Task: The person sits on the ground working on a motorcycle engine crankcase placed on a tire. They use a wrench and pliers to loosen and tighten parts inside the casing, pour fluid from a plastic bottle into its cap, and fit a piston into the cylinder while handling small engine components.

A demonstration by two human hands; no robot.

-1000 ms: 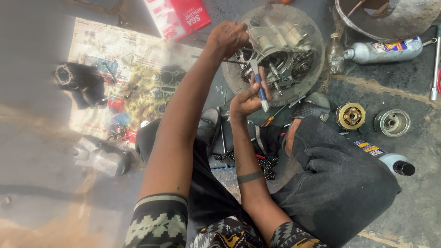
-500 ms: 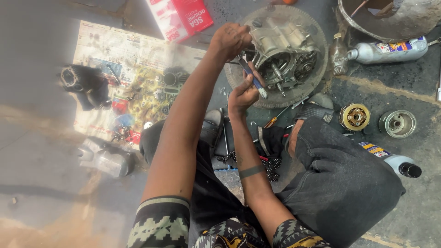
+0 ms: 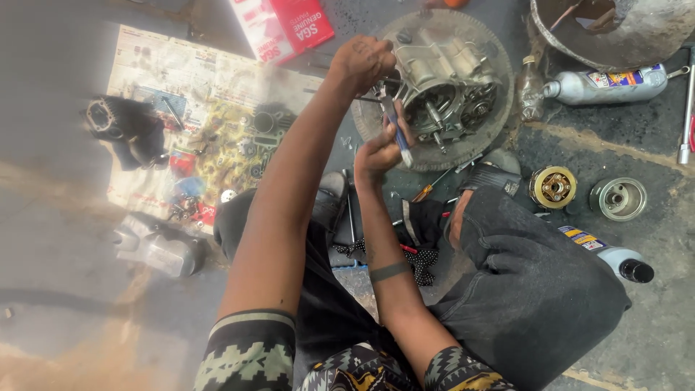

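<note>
A red box lies above a newspaper strewn with parts.

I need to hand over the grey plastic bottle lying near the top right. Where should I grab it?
Grip the grey bottle around its wide middle, from above. It lies flat on the floor with its narrow neck pointing left, and its long sides look clear for fingers.

The dark concrete floor carries a spread newspaper, a red box — and two bottles.
</note>
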